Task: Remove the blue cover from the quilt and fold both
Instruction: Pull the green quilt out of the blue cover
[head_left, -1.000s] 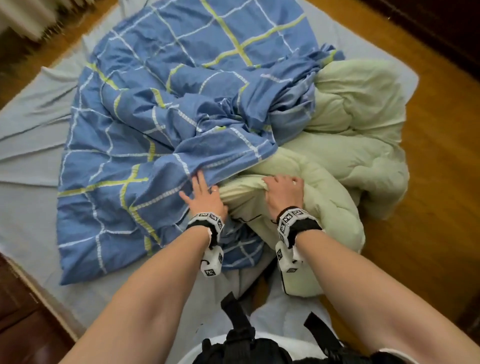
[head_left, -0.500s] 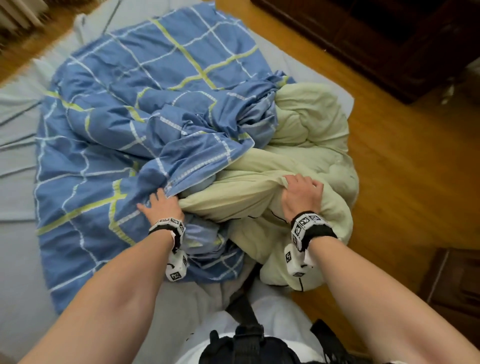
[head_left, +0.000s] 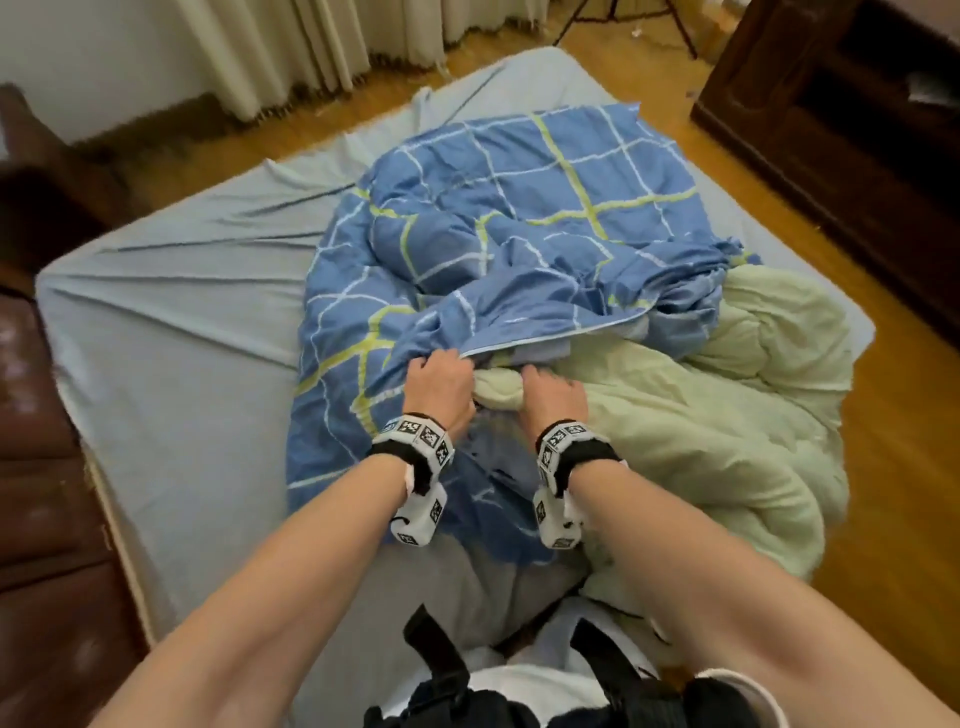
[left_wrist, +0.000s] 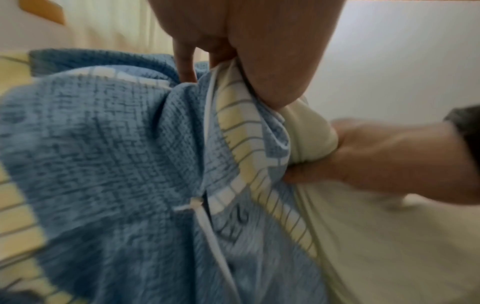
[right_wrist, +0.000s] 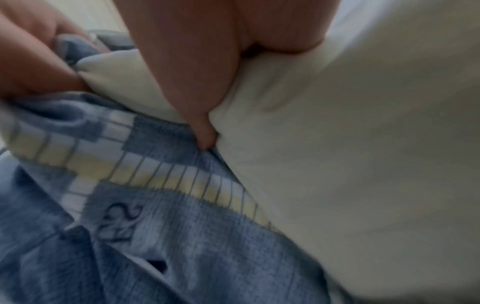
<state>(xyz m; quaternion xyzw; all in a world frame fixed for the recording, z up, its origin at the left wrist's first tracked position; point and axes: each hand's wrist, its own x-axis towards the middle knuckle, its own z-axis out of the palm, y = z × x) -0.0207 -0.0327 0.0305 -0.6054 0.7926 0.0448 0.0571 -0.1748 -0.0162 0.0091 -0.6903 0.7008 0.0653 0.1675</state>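
Note:
A blue cover (head_left: 509, 218) with white and yellow grid lines lies crumpled across the middle of the bed. The pale green quilt (head_left: 701, 415) spills out of its opening to the right and hangs over the bed's right side. My left hand (head_left: 441, 376) grips the cover's edge at the opening; the left wrist view shows its thumb and fingers (left_wrist: 259, 61) pinching the blue cover (left_wrist: 103, 144). Right beside it, my right hand (head_left: 550, 389) clutches a bunch of the quilt, and its thumb (right_wrist: 197, 102) presses into the quilt (right_wrist: 363, 144) above the cover (right_wrist: 182, 246).
A pale blue sheet (head_left: 182, 364) covers the mattress. A brown leather seat (head_left: 31, 467) stands on the left, a dark wooden cabinet (head_left: 841, 130) at the back right, curtains (head_left: 311, 47) behind. Wooden floor (head_left: 909, 467) lies to the right.
My left hand went from lying flat on the cover to gripping its edge. My right hand moved left to meet it, still clutching quilt. The head view rose and shows more of the room.

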